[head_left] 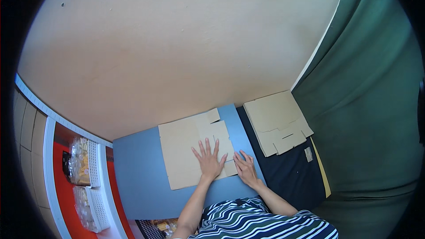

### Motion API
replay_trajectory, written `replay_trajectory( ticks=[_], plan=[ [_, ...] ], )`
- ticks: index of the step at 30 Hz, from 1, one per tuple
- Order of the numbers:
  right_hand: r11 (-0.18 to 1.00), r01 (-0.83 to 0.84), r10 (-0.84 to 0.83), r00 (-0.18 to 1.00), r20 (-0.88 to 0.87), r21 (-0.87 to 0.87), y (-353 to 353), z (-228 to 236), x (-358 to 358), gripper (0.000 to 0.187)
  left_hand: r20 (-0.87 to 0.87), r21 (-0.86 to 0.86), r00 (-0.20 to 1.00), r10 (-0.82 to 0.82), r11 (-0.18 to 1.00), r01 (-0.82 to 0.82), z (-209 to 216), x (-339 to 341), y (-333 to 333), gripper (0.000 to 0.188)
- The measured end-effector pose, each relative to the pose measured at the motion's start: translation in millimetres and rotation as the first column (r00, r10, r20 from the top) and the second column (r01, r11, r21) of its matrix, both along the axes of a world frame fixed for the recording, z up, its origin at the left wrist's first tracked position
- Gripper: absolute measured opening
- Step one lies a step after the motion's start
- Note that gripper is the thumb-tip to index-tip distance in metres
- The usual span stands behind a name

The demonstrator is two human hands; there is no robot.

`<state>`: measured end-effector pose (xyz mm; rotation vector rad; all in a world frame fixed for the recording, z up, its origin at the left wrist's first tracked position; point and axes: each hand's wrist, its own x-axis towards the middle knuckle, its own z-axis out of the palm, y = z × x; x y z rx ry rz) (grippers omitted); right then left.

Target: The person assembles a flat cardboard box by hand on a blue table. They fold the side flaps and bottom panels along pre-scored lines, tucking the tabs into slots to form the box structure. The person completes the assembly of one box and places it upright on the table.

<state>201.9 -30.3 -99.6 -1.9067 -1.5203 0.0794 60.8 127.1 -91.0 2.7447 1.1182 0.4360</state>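
A flat, unfolded cardboard box blank [181,146] with cut slots and flaps lies on a blue-grey tabletop [137,172]. My left hand [209,161] rests palm down on the blank, right of its middle, fingers spread. At the blank's right edge, by a slotted flap, is my right hand [248,169]. Its fingers are loosely bent and the tips touch the edge of the flap. I see nothing gripped in either hand. The cardboard under my left palm is hidden.
A stack of similar cardboard blanks [276,115] lies on a black surface [287,177] to the right, near a small cardboard scrap [308,154]. A wall [177,53] stands behind, a green curtain [367,119] at right. White baskets [98,210] with packaged goods fill shelves at left.
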Motion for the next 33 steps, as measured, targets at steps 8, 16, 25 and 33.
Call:
replay_trajectory(
  ticks=[8, 16, 25, 33],
  plan=[
    [0.997, -0.039, 0.038, 0.999, -0.013, -0.059, -0.9, 8.6, 6.1, 0.043, -0.015, -0.018, 1.000, -0.003, 1.000, 0.003, -1.1, -0.1, 2.3, 0.085],
    [0.994, -0.043, 0.042, 0.999, -0.015, -0.098, -4.0, 4.3, 5.2, 0.045, -0.118, -0.179, 0.993, 0.023, 0.983, -0.044, 8.6, 6.0, 4.6, 0.103],
    [0.990, 0.029, -0.033, 0.999, -0.024, -0.138, -2.2, 3.6, 3.3, 0.043, -0.286, -0.344, 0.958, 0.002, 0.933, -0.105, 17.1, 12.0, 12.6, 0.113],
    [0.965, 0.091, -0.090, 0.996, 0.018, -0.244, 33.2, 6.3, 14.2, 0.042, -0.320, -0.375, 0.947, -0.034, 0.922, -0.094, 16.8, 10.3, 18.3, 0.118]
  ],
)
